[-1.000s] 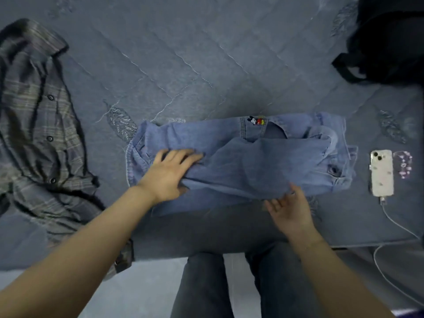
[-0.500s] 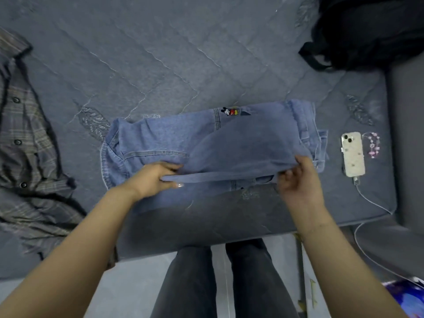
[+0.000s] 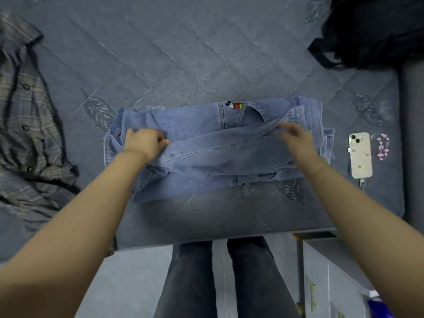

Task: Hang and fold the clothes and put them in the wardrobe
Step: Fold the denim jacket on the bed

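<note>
The denim shirt (image 3: 206,143) is lying on the bed (image 3: 183,53), its near layer now folded farther up than before. The left hand (image 3: 144,143) and right hand (image 3: 296,136) are each pinching that fold. The plaid shirt (image 3: 25,125) is being cut off at left; the right fingertips are blurring.

white phone (image 3: 359,154) beside pink bracelet (image 3: 382,146); black bag (image 3: 376,31) behind.

A bedroom in someone's home. Clothes lie on a quilted grey mattress (image 3: 183,53), a charging phone (image 3: 359,154) and a black bag (image 3: 376,31) near its edge.
</note>
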The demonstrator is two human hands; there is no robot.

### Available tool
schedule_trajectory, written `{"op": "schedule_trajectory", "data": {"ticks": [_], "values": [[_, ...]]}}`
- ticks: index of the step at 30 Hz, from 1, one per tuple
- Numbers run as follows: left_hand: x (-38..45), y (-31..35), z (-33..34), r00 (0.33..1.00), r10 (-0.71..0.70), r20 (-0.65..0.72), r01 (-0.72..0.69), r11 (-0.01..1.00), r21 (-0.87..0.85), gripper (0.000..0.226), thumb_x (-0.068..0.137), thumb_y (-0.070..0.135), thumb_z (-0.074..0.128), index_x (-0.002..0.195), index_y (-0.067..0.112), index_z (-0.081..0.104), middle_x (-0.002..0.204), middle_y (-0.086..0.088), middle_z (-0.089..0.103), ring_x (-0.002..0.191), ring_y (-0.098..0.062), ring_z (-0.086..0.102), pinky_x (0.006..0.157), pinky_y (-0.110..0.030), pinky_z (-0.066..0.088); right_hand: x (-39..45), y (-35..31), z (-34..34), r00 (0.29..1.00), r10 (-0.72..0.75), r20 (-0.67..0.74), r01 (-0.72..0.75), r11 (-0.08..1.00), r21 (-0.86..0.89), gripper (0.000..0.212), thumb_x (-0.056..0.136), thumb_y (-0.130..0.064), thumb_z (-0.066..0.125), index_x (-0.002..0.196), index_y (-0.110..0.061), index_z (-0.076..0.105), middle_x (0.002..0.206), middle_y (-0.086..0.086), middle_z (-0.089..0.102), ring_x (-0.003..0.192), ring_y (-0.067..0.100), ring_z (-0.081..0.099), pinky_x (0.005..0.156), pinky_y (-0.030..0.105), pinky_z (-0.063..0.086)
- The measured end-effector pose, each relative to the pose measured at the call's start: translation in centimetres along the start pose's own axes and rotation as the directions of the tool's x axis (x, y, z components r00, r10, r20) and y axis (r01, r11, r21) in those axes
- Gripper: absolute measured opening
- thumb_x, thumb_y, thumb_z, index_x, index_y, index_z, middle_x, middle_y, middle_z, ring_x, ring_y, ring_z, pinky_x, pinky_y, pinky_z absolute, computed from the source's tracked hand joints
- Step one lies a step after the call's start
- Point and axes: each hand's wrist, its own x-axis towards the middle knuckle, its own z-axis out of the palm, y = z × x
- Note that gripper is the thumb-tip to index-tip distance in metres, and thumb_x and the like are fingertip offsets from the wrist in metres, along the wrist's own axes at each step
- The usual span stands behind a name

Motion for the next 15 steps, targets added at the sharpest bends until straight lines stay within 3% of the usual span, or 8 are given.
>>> {"op": "schedule_trajectory", "data": {"ticks": [2,4,7,9,11,13,15], "values": [[-1.8,1.3,1.5,0.972,-0.005,-0.234,-0.007,0.999,-0.051,0.019,0.092,0.027,0.058,0.106,0.014,0.061,0.114,-0.014,0.062,0.110,-0.033,0.052,0.098,-0.043,0.027,-0.2,2.1,-2.0,0.987,-0.104,-0.125,0.099,0.994,-0.041,0.030,0.091,0.000,0.052,0.119,-0.003,0.062,0.123,0.018,0.061,0.112,0.026,0.058,0.093,0.031,0.047],[-4.2,3.0,3.2,0.912,-0.026,-0.409,-0.039,0.988,-0.151,0.033,0.088,0.023,0.061,0.119,0.013,0.057,0.127,-0.012,0.054,0.120,-0.033,0.045,0.104,-0.046,0.024,-0.5,4.3,-3.9,0.968,-0.164,-0.191,0.137,0.979,-0.149,0.031,0.088,0.002,0.054,0.118,-0.001,0.062,0.120,0.020,0.060,0.113,0.032,0.057,0.099,0.041,0.046],[-8.0,6.5,5.5,0.804,-0.178,-0.567,-0.049,0.931,-0.361,0.032,0.084,0.022,0.067,0.113,0.013,0.056,0.123,-0.013,0.050,0.115,-0.030,0.042,0.094,-0.044,0.027,-0.4,6.5,-5.6,0.951,-0.264,-0.162,0.198,0.920,-0.338,0.032,0.085,0.001,0.060,0.118,0.002,0.060,0.112,0.023,0.058,0.104,0.036,0.056,0.088,0.032,0.043],[-9.6,8.8,7.3,0.751,-0.376,-0.543,-0.008,0.817,-0.577,0.031,0.079,0.017,0.075,0.102,0.008,0.054,0.107,-0.017,0.051,0.103,-0.031,0.043,0.085,-0.039,0.030,0.4,6.7,-5.9,0.938,-0.326,-0.121,0.248,0.871,-0.423,0.033,0.086,-0.003,0.063,0.118,0.002,0.059,0.111,0.023,0.055,0.102,0.036,0.053,0.085,0.029,0.040],[-10.4,10.8,9.1,0.761,-0.533,-0.369,0.062,0.626,-0.777,0.043,0.073,0.015,0.082,0.100,0.001,0.052,0.104,-0.019,0.050,0.101,-0.034,0.046,0.087,-0.038,0.034,1.7,6.2,-5.7,0.937,-0.339,-0.082,0.259,0.833,-0.489,0.039,0.086,-0.010,0.066,0.123,-0.001,0.057,0.118,0.023,0.053,0.108,0.036,0.051,0.090,0.038,0.042],[-10.6,12.6,10.5,0.793,-0.582,-0.180,0.167,0.492,-0.854,0.060,0.068,0.022,0.088,0.107,-0.003,0.048,0.110,-0.019,0.046,0.103,-0.030,0.043,0.091,-0.035,0.035,3.3,5.7,-5.3,0.954,-0.300,-0.023,0.237,0.798,-0.554,0.048,0.085,-0.016,0.069,0.128,-0.002,0.053,0.126,0.024,0.050,0.115,0.038,0.049,0.093,0.041,0.041],[-10.1,13.7,11.3,0.811,-0.570,-0.132,0.189,0.468,-0.863,0.067,0.069,0.026,0.087,0.112,-0.002,0.044,0.115,-0.018,0.043,0.099,-0.027,0.043,0.089,-0.034,0.038,4.6,5.4,-5.2,0.971,-0.237,0.041,0.218,0.794,-0.567,0.052,0.084,-0.020,0.072,0.128,-0.002,0.050,0.128,0.024,0.051,0.113,0.039,0.053,0.087,0.038,0.043]]}}
